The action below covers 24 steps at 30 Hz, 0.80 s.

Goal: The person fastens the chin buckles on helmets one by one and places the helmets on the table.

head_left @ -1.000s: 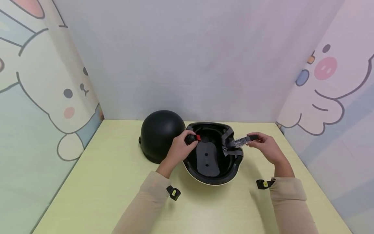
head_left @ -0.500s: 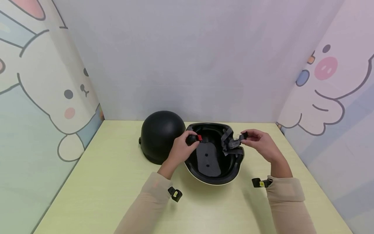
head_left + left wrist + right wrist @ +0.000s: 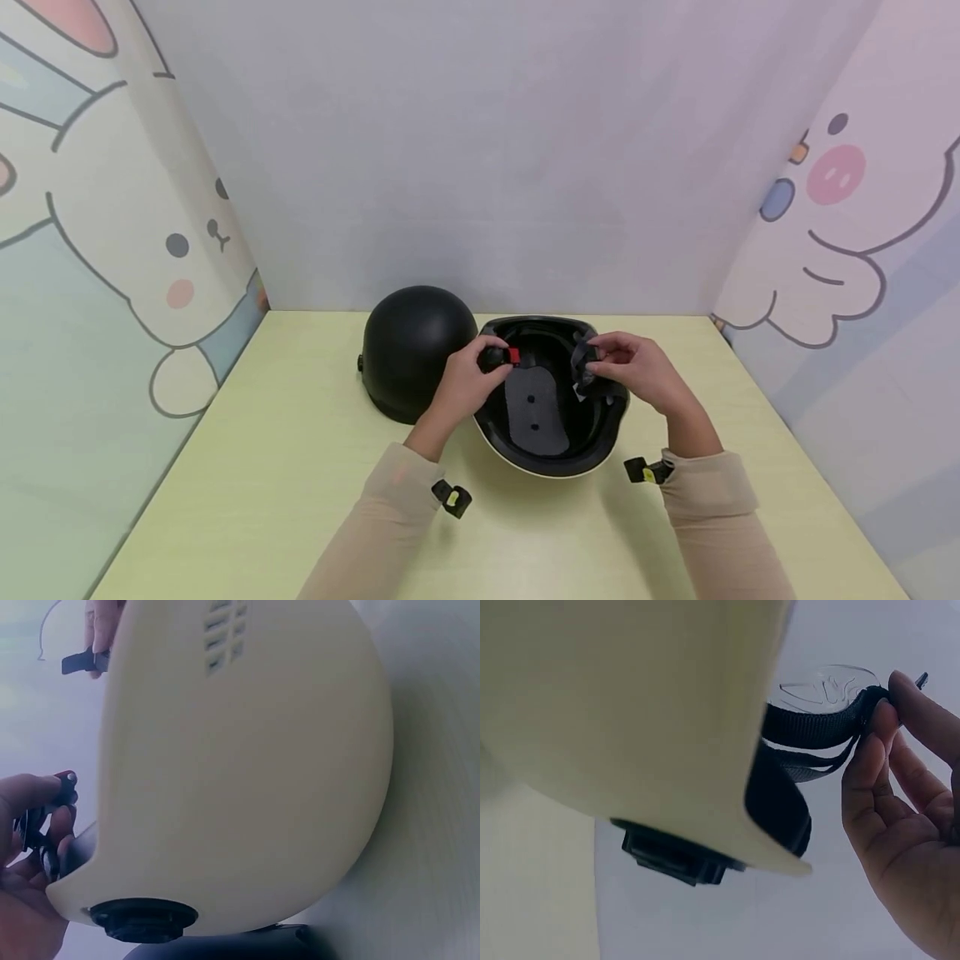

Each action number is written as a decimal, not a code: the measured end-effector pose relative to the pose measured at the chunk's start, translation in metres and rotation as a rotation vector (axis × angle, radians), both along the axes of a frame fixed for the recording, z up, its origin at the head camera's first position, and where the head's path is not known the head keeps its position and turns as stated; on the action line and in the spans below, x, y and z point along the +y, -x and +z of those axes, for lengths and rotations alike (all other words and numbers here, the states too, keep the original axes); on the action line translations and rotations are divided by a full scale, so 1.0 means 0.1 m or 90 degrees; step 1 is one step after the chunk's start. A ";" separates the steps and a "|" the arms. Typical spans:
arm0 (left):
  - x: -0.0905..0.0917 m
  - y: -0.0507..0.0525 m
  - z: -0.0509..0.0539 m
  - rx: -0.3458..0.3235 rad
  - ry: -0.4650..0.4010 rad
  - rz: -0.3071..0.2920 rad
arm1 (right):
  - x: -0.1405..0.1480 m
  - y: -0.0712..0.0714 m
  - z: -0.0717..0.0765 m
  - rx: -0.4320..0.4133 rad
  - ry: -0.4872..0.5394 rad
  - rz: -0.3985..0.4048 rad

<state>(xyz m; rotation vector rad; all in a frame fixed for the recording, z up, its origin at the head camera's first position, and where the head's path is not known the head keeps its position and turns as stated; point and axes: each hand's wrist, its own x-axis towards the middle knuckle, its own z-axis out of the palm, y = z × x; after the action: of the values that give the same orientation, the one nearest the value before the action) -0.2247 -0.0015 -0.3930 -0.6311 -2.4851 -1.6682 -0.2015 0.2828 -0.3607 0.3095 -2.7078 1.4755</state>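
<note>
An upturned helmet (image 3: 558, 467), cream outside and black inside, lies on the table with a grey pad (image 3: 534, 408) in its bowl. My left hand (image 3: 463, 383) holds a black buckle (image 3: 492, 359) with a red piece on it, over the helmet's left rim. On the opposite side my right hand (image 3: 637, 367) pinches the end of a dark strap (image 3: 810, 727) between thumb and fingers. A small dark tip (image 3: 922, 680) sticks out past that thumb, and clear plastic (image 3: 829, 690) shows beside the strap. The two strap ends are apart.
A second helmet (image 3: 416, 354), black, rests dome up just left of the cream one. Pale yellow tabletop (image 3: 262, 467) extends around them, with a grey cloth wall (image 3: 480, 167) behind and cartoon-printed side panels.
My right hand has moved left, bringing the strap end from outside the helmet's right rim to over its bowl. The left hand and its buckle have stayed almost still.
</note>
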 end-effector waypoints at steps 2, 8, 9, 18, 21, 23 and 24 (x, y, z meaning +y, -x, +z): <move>0.00 0.00 0.00 -0.004 -0.004 0.001 | -0.05 0.01 0.00 0.006 -0.001 0.007; 0.01 -0.01 0.01 -0.017 -0.018 -0.009 | -0.21 0.01 0.00 0.006 -0.015 0.018; 0.02 -0.01 0.01 -0.020 -0.021 -0.012 | -0.23 0.00 0.00 0.006 -0.021 0.019; 0.00 -0.01 0.01 -0.043 -0.039 -0.035 | -0.39 0.03 -0.02 0.019 -0.085 0.016; 0.00 0.00 0.01 -0.044 -0.035 -0.040 | -0.44 0.04 -0.04 0.021 -0.101 0.012; 0.00 0.00 0.01 -0.046 -0.033 -0.043 | -0.48 0.04 -0.04 0.025 -0.109 0.010; 0.01 0.00 0.01 -0.047 -0.031 -0.044 | -0.50 0.05 -0.05 0.026 -0.114 0.010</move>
<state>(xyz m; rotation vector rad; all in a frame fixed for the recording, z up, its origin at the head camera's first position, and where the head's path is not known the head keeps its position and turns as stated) -0.2247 -0.0010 -0.3922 -0.6685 -2.4907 -1.8025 -0.2061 0.2331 -0.3653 0.3640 -2.8156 1.2171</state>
